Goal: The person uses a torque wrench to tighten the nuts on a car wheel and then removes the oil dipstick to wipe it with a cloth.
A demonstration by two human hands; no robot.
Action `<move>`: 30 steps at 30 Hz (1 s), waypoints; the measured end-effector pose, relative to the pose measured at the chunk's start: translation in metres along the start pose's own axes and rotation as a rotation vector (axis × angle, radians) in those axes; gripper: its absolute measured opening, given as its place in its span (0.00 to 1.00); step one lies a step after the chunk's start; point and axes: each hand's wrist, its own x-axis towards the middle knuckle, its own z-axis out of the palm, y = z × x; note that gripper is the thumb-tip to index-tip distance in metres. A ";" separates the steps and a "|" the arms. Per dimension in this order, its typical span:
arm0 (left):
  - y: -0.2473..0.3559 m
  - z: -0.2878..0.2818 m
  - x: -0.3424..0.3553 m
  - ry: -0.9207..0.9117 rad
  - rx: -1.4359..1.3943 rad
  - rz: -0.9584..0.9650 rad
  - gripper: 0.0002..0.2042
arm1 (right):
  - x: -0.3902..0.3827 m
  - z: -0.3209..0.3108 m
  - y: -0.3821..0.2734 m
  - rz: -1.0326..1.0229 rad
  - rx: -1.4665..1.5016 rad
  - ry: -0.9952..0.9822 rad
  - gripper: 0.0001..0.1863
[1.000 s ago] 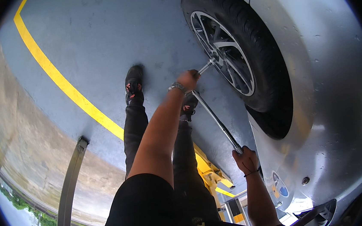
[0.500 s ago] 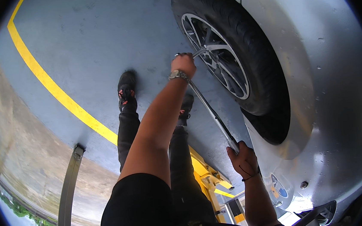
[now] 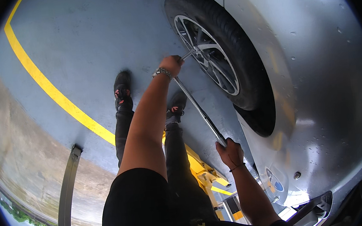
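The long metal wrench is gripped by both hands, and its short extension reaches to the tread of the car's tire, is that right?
Not the tread: the head view shows the short extension reaching the spoked wheel, near its center. The long metal wrench is indeed gripped by both the left hand and the right hand.

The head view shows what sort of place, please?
Probably a vehicle service bay: a long-handled socket wrench set on an alloy car wheel, a yellow lift-like frame, and a yellow floor line.
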 end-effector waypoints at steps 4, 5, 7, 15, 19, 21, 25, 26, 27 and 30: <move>-0.001 -0.004 -0.043 -0.073 -0.019 0.034 0.11 | -0.033 -0.014 0.003 0.068 0.002 -0.067 0.22; 0.005 -0.007 -0.052 -0.072 -0.021 0.068 0.11 | -0.042 -0.017 0.008 0.072 0.008 -0.066 0.22; 0.013 -0.010 -0.057 -0.068 -0.007 0.117 0.11 | -0.050 -0.021 0.019 0.072 0.017 -0.059 0.22; 0.046 0.035 -0.042 0.119 0.084 0.124 0.08 | -0.082 -0.063 0.002 0.069 0.018 -0.020 0.22; 0.062 0.040 -0.040 0.280 0.139 0.111 0.06 | -0.079 -0.062 -0.006 0.086 0.008 -0.018 0.20; 0.063 0.035 -0.041 0.277 0.113 0.091 0.06 | -0.064 -0.041 0.007 0.079 -0.047 0.052 0.18; 0.063 0.038 -0.047 0.185 0.094 0.082 0.09 | -0.051 0.003 0.042 0.072 -0.118 0.166 0.17; 0.070 0.029 -0.046 0.172 0.060 0.024 0.10 | -0.045 0.001 0.036 0.074 -0.125 0.183 0.16; 0.076 0.020 -0.048 0.159 0.025 -0.033 0.11 | -0.049 -0.004 0.032 0.081 -0.110 0.155 0.18; 0.050 0.016 -0.041 0.029 0.000 0.034 0.11 | -0.063 -0.041 0.009 0.053 -0.092 0.032 0.19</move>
